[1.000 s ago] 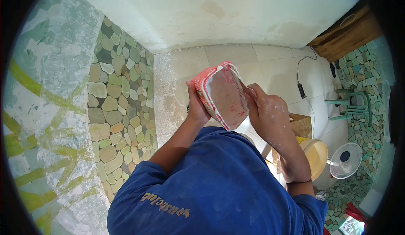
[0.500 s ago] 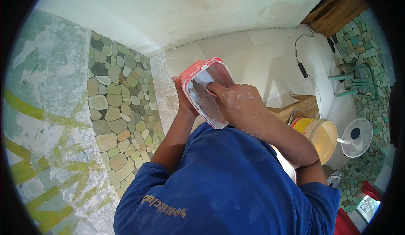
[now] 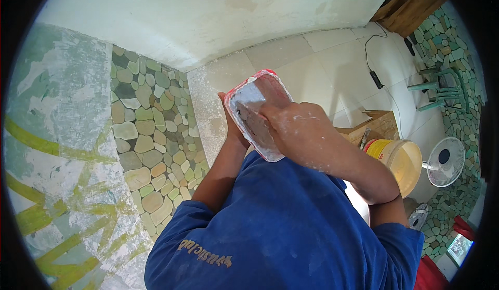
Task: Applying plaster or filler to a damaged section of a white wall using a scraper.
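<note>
My left hand [image 3: 233, 121] supports a red plastic tub [image 3: 269, 72] by its left side, with most of its fingers hidden behind the wall. The tub is tilted so that its mouth faces me. White paste smears its rim and inner walls, and a pale bluish-white patch of putty [image 3: 251, 94] shows near the top left. My right hand [image 3: 301, 134] reaches into the tub, closed on what looks like a flat grey scraper [image 3: 253, 119]. Its handle is hidden in the grip. Specks of white paste dot the back of that hand.
A pale wall [image 3: 208, 14] rises ahead above floor tiles [image 3: 291, 53]. At right stand a cream bucket [image 3: 408, 168], a cardboard box [image 3: 382, 123], a white fan [image 3: 444, 160] and a green chair [image 3: 447, 88]. A black cable [image 3: 375, 79] crosses the tiles. Pebble-patterned flooring [image 3: 150, 134] lies left.
My right hand has moved slightly right and deeper over the tub's mouth, with the thumb lower. The tub has turned a little more toward me; the view has shifted slightly.
</note>
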A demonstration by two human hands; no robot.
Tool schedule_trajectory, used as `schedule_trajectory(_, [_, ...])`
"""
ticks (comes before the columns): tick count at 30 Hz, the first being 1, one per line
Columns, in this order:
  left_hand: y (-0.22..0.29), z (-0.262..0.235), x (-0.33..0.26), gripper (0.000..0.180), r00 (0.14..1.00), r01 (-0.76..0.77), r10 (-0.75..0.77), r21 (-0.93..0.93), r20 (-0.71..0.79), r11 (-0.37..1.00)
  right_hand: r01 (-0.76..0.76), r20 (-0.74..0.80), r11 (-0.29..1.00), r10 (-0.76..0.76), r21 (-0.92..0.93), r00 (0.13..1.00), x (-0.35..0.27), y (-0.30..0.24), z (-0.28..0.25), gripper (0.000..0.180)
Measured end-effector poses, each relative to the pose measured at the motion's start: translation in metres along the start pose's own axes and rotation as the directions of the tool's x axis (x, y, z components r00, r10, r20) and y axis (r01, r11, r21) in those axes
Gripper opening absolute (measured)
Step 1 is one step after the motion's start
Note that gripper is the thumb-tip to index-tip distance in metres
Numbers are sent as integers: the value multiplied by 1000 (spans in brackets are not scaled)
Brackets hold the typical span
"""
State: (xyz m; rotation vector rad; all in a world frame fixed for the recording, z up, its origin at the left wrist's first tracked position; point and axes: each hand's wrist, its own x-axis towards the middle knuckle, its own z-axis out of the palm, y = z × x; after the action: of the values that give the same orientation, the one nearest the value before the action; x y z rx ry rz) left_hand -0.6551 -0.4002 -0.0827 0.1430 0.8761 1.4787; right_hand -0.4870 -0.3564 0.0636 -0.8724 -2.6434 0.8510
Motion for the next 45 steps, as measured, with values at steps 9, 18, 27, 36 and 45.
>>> schedule_trajectory(9, [4, 8, -2, 101, 998, -65, 65, 100, 5, 993, 4, -58, 1000, -5, -14, 998, 3, -1, 17, 24])
schedule_trajectory(18, [1, 15, -1, 105, 996, 28, -26, -22, 90, 999, -52, 6, 998, 52, 31, 999, -7, 6, -7, 19])
schedule_trajectory(27, [-8, 15, 1, 104, 999, -2, 3, -18, 40, 1000, -64, 2, 998, 64, 11, 998, -6, 3, -12, 18])
schedule_trajectory(36, [-7, 40, -15, 105, 999, -35, 35, 96, 3, 995, 83, -84, 976, -102, -203, 991, -22, 6, 15, 17])
schedule_trajectory(45, [-19, 32, -13, 105, 1000, 23, -23, 19, 4, 1000, 159, 19, 987, -159, -12, 987, -43, 22, -22, 13])
